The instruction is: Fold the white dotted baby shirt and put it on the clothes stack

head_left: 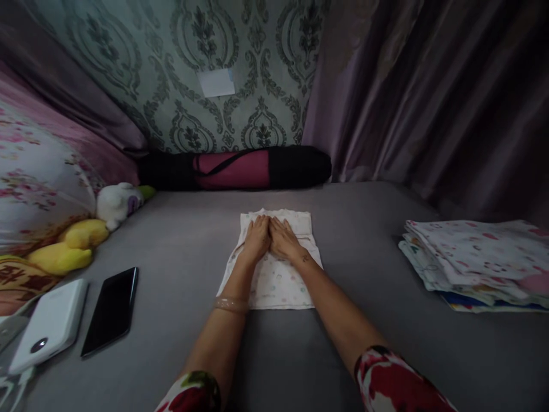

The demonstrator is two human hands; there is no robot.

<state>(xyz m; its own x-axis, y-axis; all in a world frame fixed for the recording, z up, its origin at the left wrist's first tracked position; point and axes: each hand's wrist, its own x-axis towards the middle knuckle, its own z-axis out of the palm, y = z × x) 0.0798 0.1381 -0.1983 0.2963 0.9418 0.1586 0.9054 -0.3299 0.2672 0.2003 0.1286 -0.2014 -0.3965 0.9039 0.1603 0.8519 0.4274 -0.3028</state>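
Observation:
A folded white cloth (281, 286) with a small pastel print lies on the grey bed sheet in front of me. Both palms face down on its upper half, side by side with thumbs and forefingers meeting. My left hand (257, 237) rests flat with its fingers stretched toward the far edge. Beside it my right hand (283, 239) presses flat too, angled inward over the cloth. Neither hand grips anything. The part of the cloth beneath the hands and forearms is hidden.
A stack of printed cloths (476, 257) sits at the right. On the left lie a black phone (111, 312), a white power bank (54, 323) with a cable, and plush toys (118, 203). Along the wall stretches a black and maroon long bag (235, 169). Curtains (386, 97) hang at both sides.

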